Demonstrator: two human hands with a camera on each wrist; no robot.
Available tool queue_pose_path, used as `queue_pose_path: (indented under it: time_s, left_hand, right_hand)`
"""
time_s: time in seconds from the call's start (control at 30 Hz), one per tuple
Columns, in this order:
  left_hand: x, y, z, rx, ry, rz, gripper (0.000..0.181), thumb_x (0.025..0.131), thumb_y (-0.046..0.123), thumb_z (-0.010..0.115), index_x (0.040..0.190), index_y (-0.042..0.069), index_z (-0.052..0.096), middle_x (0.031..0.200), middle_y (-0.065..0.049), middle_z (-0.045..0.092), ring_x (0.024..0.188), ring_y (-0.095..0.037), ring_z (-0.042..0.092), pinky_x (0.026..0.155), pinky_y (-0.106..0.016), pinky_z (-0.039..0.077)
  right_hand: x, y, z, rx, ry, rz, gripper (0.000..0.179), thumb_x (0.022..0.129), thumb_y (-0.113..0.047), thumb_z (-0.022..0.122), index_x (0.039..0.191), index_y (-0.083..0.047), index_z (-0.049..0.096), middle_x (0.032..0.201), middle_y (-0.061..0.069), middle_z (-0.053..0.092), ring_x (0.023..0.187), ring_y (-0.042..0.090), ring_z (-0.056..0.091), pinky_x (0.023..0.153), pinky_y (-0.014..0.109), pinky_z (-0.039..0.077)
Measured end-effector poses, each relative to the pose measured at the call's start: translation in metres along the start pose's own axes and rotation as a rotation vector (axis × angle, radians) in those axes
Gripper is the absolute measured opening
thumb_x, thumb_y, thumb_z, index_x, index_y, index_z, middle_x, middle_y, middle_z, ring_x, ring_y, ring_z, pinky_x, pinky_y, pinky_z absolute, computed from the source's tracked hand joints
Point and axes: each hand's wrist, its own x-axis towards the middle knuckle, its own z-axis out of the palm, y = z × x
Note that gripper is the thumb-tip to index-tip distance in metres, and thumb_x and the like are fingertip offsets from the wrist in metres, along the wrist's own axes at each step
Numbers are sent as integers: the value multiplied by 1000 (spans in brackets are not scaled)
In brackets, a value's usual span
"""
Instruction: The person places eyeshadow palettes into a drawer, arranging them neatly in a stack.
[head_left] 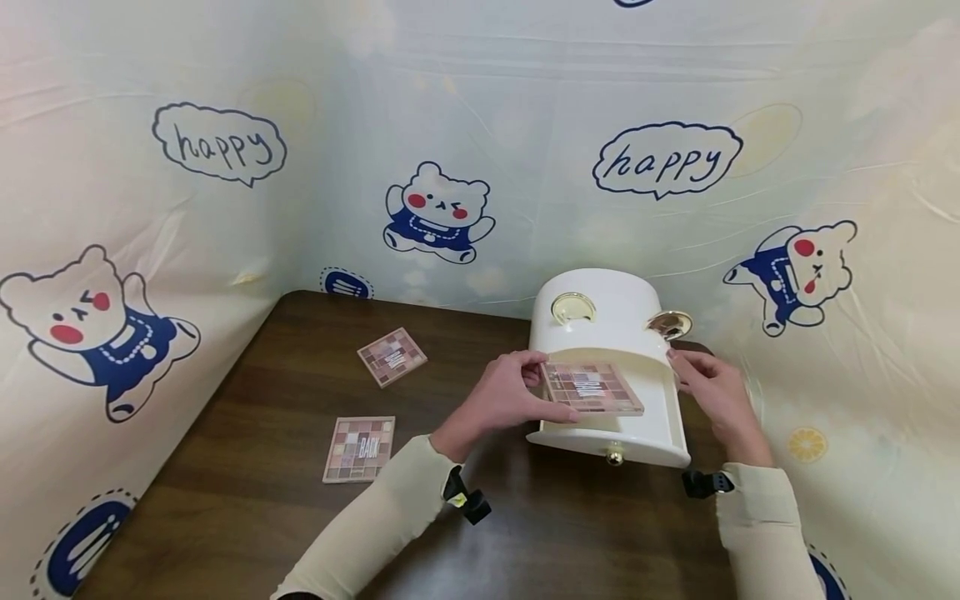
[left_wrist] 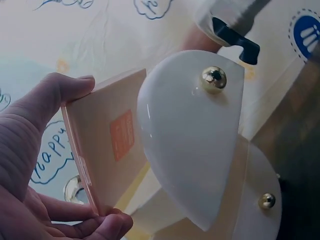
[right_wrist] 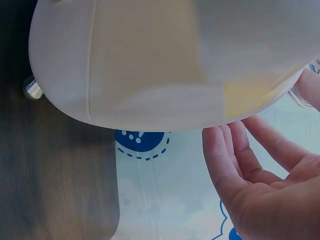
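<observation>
My left hand (head_left: pixel 510 392) grips an eyeshadow palette (head_left: pixel 592 387) by its left edge, thumb on the near side and fingers on the far side. The palette is tilted over the pulled-out upper drawer (head_left: pixel 660 417) of a white rounded cosmetics organizer (head_left: pixel 615 292). In the left wrist view the palette's plain underside (left_wrist: pixel 95 140) shows an orange label. The drawer front (left_wrist: pixel 185 135) has a gold knob. With fingers nearly straight, my right hand (head_left: pixel 712 396) touches the organizer's right side, its fingertips (right_wrist: pixel 215 137) against the wall in the right wrist view.
Two more palettes lie on the dark wooden table (head_left: pixel 247 467): one farther back (head_left: pixel 392 357), one nearer (head_left: pixel 360 450). A lower drawer with a gold knob (left_wrist: pixel 267 201) is closed. Gold round fittings (head_left: pixel 573 308) sit on the organizer's top. Printed cloth (head_left: pixel 525 100) hangs behind the table.
</observation>
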Motion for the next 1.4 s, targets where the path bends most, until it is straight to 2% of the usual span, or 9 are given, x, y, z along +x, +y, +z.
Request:
queue_pose_path:
  time_s: [0.17, 0.37, 0.53, 0.7, 0.8, 1.07, 1.23, 1.4]
  left_hand:
    - [0, 8, 6, 100, 37, 37, 88, 63, 57, 90, 132, 10, 61, 108, 3, 57, 102, -19, 52, 82, -31, 49]
    - [4, 17, 17, 211, 59, 118, 85, 60, 64, 88, 124, 12, 64, 105, 6, 59, 97, -13, 53, 79, -30, 50]
    - [9, 20, 25, 290, 45, 114, 91, 62, 66, 85, 131, 11, 62, 112, 4, 59, 101, -12, 50, 86, -31, 49]
    - [14, 22, 28, 358, 16, 131, 93, 64, 65, 85, 133, 9, 60, 108, 2, 59, 100, -12, 50, 85, -29, 49]
    - [16, 23, 28, 369, -2, 128, 93, 64, 64, 86, 133, 9, 60, 107, 2, 58, 99, -12, 49, 85, -28, 49]
    - [19, 23, 28, 283, -24, 159, 77, 65, 56, 90, 124, 14, 64, 102, 10, 63, 91, -8, 54, 80, -25, 50]
    - [20, 19, 30, 254, -24, 187, 76, 64, 56, 91, 122, 14, 63, 102, 5, 65, 89, -8, 54, 77, -24, 49]
    - [19, 17, 28, 227, 5, 167, 73, 69, 55, 88, 121, 9, 66, 99, -1, 66, 86, -9, 55, 69, -23, 50]
  right_hand:
    - [0, -1, 0, -5, -1, 6, 69, 98, -52, 60, 137, 5, 56, 124, 22, 58, 87, 4, 61, 73, 16, 54]
    - [0, -1, 0, 1, 2, -5, 69, 98, -50, 60, 137, 6, 56, 124, 24, 58, 86, 2, 62, 73, 16, 54]
    - [0, -1, 1, 6, 2, -10, 68, 98, -50, 60, 137, 6, 56, 124, 24, 58, 86, 2, 61, 73, 16, 54]
    - [-1, -2, 0, 0, 7, 0, 69, 98, -51, 59, 137, 6, 56, 125, 24, 58, 86, 3, 61, 73, 15, 53]
    - [-1, -3, 0, 4, 2, 2, 69, 98, -51, 59, 138, 6, 55, 126, 25, 57, 87, 4, 61, 73, 15, 53]
    - [-1, -3, 0, -17, -1, 13, 71, 98, -52, 58, 139, 5, 54, 129, 25, 56, 89, 5, 60, 74, 14, 52]
    - [-1, -2, 0, -9, -2, 4, 70, 98, -52, 58, 139, 5, 55, 129, 24, 57, 88, 5, 61, 74, 15, 53]
    - [-1, 0, 1, -6, -2, 3, 69, 98, -51, 59, 138, 5, 55, 128, 24, 57, 88, 4, 61, 73, 16, 54]
